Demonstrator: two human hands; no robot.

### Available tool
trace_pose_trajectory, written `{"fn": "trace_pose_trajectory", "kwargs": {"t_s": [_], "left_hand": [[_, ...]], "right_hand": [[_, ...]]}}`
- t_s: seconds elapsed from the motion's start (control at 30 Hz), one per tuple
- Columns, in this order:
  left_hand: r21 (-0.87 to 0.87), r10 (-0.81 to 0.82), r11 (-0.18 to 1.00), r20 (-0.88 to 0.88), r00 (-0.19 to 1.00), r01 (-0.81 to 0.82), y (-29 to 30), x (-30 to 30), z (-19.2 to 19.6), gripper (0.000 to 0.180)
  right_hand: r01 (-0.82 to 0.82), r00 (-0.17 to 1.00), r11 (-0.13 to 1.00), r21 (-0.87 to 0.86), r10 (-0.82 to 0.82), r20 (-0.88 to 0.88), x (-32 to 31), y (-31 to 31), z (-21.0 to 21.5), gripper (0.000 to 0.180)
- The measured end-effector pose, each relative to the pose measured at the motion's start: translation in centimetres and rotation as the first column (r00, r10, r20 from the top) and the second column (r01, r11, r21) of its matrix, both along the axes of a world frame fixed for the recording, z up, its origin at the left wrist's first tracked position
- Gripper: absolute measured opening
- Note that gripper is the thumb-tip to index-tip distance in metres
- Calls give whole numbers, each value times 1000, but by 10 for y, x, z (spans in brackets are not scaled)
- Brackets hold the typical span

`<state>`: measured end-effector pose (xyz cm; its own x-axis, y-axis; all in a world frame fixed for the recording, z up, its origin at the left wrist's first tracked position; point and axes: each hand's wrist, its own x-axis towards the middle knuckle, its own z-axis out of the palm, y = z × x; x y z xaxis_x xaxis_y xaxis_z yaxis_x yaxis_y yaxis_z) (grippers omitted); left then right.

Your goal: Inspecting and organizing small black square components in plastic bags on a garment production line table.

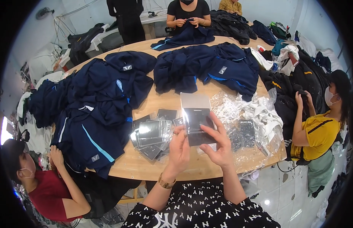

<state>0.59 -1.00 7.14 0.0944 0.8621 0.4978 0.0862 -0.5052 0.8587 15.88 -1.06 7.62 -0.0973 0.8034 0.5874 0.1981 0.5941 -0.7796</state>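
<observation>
Above the front of the table I hold a flat dark card in a clear plastic sleeve [198, 114], tilted up, its upper part see-through. My left hand [179, 151] grips its lower left edge, the fingertips partly behind it. My right hand [219, 143] takes the right side, with fingers laid over the front and edge. Just left of the sleeve lies a loose pile of similar dark cards in clear sleeves [151, 133]. To the right, crumpled clear plastic bags [241, 138] rest beside a tangle of white cords and cloth [266, 117].
Heaps of navy garments [96, 95] cover the table's left, and more navy garments [226, 64] lie beyond my hands. Black garments [298, 76] pile up at the right. One person in red works at left, one in yellow at right; others are at the far side.
</observation>
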Motion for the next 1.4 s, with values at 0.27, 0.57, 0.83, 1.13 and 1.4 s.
{"fn": "trace_pose_trajectory", "kwargs": {"t_s": [0.27, 0.57, 0.83, 1.13, 1.4], "left_hand": [[1, -17, 1000, -42, 999, 17, -8, 6, 6, 25], [-148, -36, 989, -124, 992, 17, -14, 11, -8, 9], [-191, -18, 981, 44, 999, 26, -14, 10, -6, 10], [-79, -90, 993, -93, 992, 83, -13, 3, -13, 12], [-543, -35, 783, 448, 893, 303, -7, 7, -16, 21]], "right_hand": [[-39, 983, 998, -44, 30, -180, -9, -5, -2, 47], [170, 954, 979, -109, -192, -229, -16, -4, -10, 35], [236, 963, 965, -110, -248, -104, -13, -3, 8, 27], [230, 958, 963, -140, -250, -144, -6, 1, -3, 18], [-31, 940, 971, -236, -51, -336, -8, -5, -2, 37]]}}
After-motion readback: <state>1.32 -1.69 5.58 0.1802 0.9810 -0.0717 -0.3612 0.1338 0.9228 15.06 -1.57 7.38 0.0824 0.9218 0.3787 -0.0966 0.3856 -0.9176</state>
